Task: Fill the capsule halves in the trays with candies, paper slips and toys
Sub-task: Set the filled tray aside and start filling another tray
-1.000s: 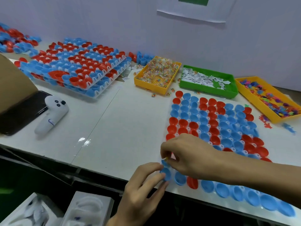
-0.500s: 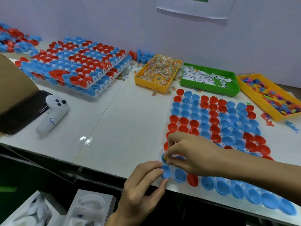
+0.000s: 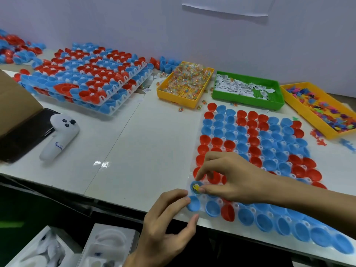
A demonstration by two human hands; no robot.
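Both hands work at the lower middle of the frame, at the near left corner of the clear tray point(image 3: 194, 179) of red and blue capsule halves. Reaching in from the right, the right hand point(image 3: 229, 177) curls its fingers down over one blue half point(image 3: 196, 186) with a small yellow piece inside, its thumb tip at that half's rim; whether it pinches anything I cannot tell. Coming up from the bottom edge, the left hand point(image 3: 167, 222) holds the corner blue half point(image 3: 193, 204) between forefinger and thumb.

At upper left sit stacked trays point(image 3: 92, 81) of more halves. Across the upper right run a yellow bin of candies point(image 3: 185, 82), a green bin of paper slips point(image 3: 248, 89) and a yellow bin of toys point(image 3: 323, 107). A white controller point(image 3: 59, 138) lies at left beside a dark phone point(image 3: 23, 135).
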